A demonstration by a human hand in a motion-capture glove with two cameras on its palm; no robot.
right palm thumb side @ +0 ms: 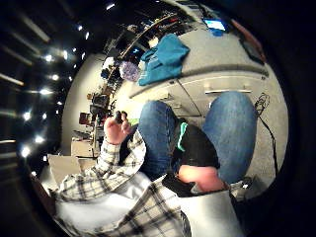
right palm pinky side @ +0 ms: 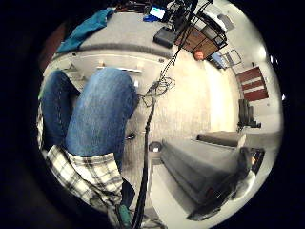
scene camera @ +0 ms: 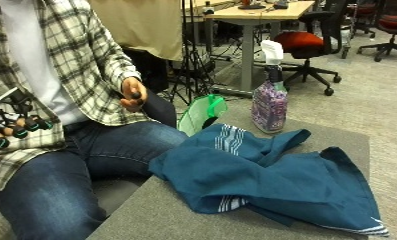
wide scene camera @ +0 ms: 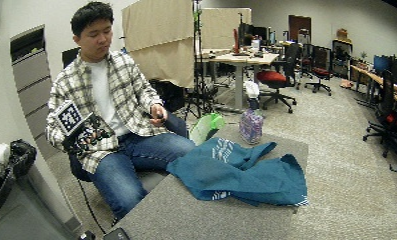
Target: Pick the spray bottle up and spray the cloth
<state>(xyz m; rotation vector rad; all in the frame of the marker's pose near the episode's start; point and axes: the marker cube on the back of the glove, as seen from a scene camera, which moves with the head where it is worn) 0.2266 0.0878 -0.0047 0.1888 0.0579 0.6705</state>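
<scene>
Outside view: person seated at the desk (scene camera: pixel 185 220), plaid shirt and jeans. Right hand (scene camera: pixel 8 127), gloved in black, sits at the person's side against the shirt hem, well apart from the spray bottle (scene camera: pixel 270 95). Only the fingertips with green-and-orange caps show here; fingers look loosely curled, nothing between them. Spray bottle stands upright on the desk's far part, white trigger head, purple patterned body. Cloth (scene camera: pixel 278 175), teal with white stripes, lies crumpled on the desk just in front of the bottle, its nearest fold close to the bottle's base; contact cannot be told. Bare left hand (scene camera: pixel 133 95) is raised at chest height, holding a small dark object. A green mesh item (scene camera: pixel 201 114) sits off the desk edge, beside the bottle.

Wide outside view: same layout. Right hand (wide scene camera: pixel 85 136) rests at the lap, away from the bottle (wide scene camera: pixel 251 120) and cloth (wide scene camera: pixel 241 170); grip holds nothing.

Thumb-side palm view: camera faces the person's jeans and shirt; cloth (right palm thumb side: pixel 165 59) shows on the desk beyond the knees, bottle (right palm thumb side: pixel 130 70) beside it.

Little-finger-side palm view: jeans, floor, desk edge and a corner of the cloth (right palm pinky side: pixel 88 28).
</scene>
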